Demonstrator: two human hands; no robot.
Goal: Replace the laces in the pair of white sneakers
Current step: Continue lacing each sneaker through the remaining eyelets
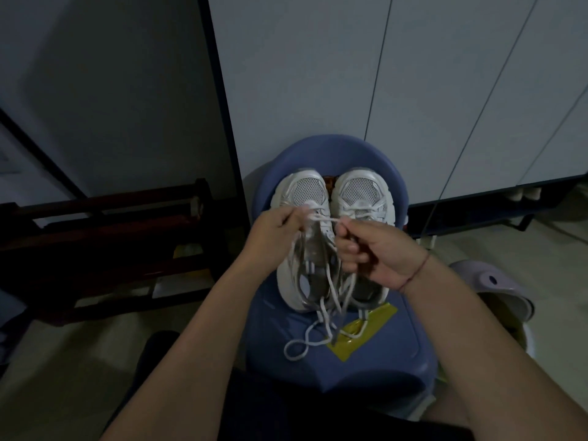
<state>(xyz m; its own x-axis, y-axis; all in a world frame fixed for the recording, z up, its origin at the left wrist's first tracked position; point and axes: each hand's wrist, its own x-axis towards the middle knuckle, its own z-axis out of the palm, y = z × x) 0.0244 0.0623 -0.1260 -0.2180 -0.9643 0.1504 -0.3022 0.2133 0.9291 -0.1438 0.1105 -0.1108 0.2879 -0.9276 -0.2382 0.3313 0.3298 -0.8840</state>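
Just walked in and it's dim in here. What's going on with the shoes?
A person is working on the laces of a pair of white sneakers that sit side by side, toes pointing away, on a blue chair. The left hand and the right hand each pinch a white lace, which is stretched between them over the sneakers. Loose ends trail down onto the seat, across a patch of yellow tape.

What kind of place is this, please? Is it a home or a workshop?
Probably a room in a home: a blue plastic chair holding sneakers, pale cupboard doors behind it, and a dark wooden rack.
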